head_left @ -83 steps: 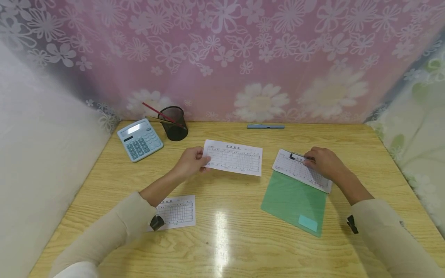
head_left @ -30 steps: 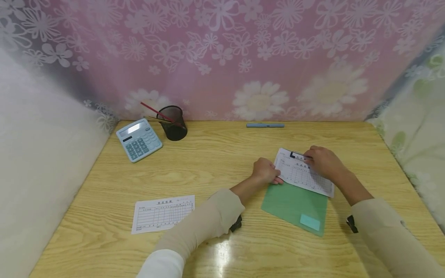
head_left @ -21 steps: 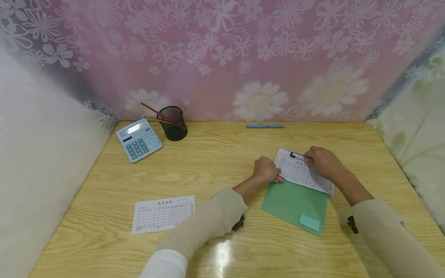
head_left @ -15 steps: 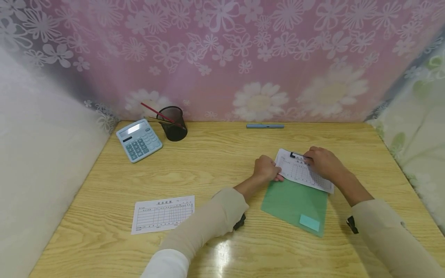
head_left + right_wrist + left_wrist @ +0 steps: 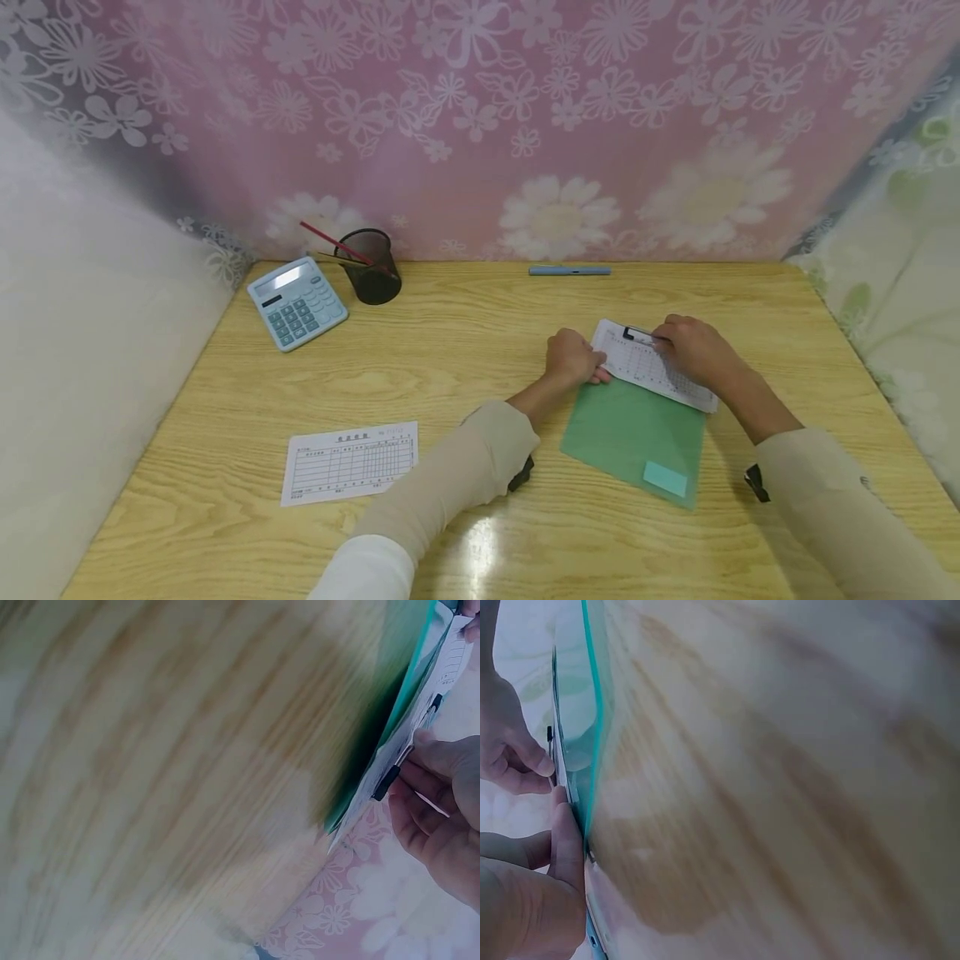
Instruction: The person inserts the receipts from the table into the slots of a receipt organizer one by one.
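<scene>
While the right hand (image 5: 696,348) pinches the clip (image 5: 630,334) at the far edge of the green clipboard (image 5: 618,421), the left hand (image 5: 572,358) grips the left end of the white slips (image 5: 643,365) on it, thumb uppermost. From where I stand the two holds seem to share the work: one governs the clip, the other stops the slips from sliding. The fingers are narrow on both sides, closed on the clip and on the slips; whether the clip is raised or pressing down, I cannot tell. The green clipboard sits on the right of the tabletop (image 5: 450,350), turned at an angle, which probably suits the right hand's reach. One loose slip (image 5: 333,467) lies at the near left, well apart, perhaps to avoid mixing. The calculator (image 5: 298,304) and pen cup (image 5: 377,287) stand far left, and the pen (image 5: 570,271) lies along the far edge, likely out of the way.
</scene>
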The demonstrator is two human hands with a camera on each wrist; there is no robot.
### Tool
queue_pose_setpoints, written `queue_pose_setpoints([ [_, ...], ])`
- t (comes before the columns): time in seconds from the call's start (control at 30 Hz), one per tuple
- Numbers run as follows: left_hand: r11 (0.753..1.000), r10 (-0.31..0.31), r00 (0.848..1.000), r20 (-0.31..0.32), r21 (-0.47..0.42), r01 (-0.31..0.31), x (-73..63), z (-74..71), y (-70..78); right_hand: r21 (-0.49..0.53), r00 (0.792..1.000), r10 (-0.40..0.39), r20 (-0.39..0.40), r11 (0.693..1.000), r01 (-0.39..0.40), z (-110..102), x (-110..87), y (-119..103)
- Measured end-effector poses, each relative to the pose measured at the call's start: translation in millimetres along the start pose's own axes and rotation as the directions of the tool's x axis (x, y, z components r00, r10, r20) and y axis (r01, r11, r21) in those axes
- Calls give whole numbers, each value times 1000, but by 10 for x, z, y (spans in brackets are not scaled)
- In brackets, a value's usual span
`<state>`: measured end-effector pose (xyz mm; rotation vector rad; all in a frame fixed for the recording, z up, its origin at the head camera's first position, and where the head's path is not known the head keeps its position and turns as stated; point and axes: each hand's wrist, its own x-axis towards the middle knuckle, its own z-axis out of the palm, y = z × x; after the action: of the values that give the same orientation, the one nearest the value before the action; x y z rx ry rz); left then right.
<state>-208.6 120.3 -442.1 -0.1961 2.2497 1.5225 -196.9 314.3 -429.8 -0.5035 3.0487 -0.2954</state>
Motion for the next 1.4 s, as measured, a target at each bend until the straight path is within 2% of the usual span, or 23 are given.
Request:
queue_pose_setpoints([
  [0.4, 998, 30, 999, 13, 51, -31, 77, 8, -25, -35, 1000, -4, -19, 999, 3, 38, 7, -6],
  [0.5, 996, 53, 998, 24, 70, -54, 56, -68, -10, -47, 1000, -6, -23, 999, 5, 46, 13, -6],
  [0.6, 988, 100, 994, 49, 110, -105, -2, -209, -11, -51, 1000, -1, -13, 999, 1, 47, 13, -3],
  [0.7, 961, 177, 979, 105, 195, -194, -64, -407, -44, -52, 1000, 8, -1, 999, -8, 40, 6, -1],
  [0.8, 922, 231, 957, 175, 274, -273, -132, -657, -71, -51, 1000, 10, 4, 999, -10, 28, 1, 4],
  [0.87, 905, 243, 945, 217, 299, -302, -182, -847, -81, -49, 1000, 10, 5, 999, -10, 20, -2, 4],
  [0.97, 900, 242, 937, 252, 304, -314, -280, -1152, -88, -43, 1000, 11, 7, 999, -10, 11, -6, 8],
  [1.07, 909, 233, 935, 267, 282, -307, -362, -1468, -167, -39, 1000, 17, 12, 999, -16, 1, -12, 8],
  [1.17, 911, 221, 936, 274, 284, -299, -424, -1793, -330, -35, 1000, 22, 15, 999, -21, 0, -16, 8],
  [1.27, 914, 191, 943, 272, 301, -272, -495, -2115, -538, -33, 1000, 24, 15, 999, -23, 5, -14, 9],
  [1.4, 918, 136, 958, 252, 333, -218, -666, -2499, -805, -38, 1000, 19, 16, 999, -18, -7, 4, 3],
])
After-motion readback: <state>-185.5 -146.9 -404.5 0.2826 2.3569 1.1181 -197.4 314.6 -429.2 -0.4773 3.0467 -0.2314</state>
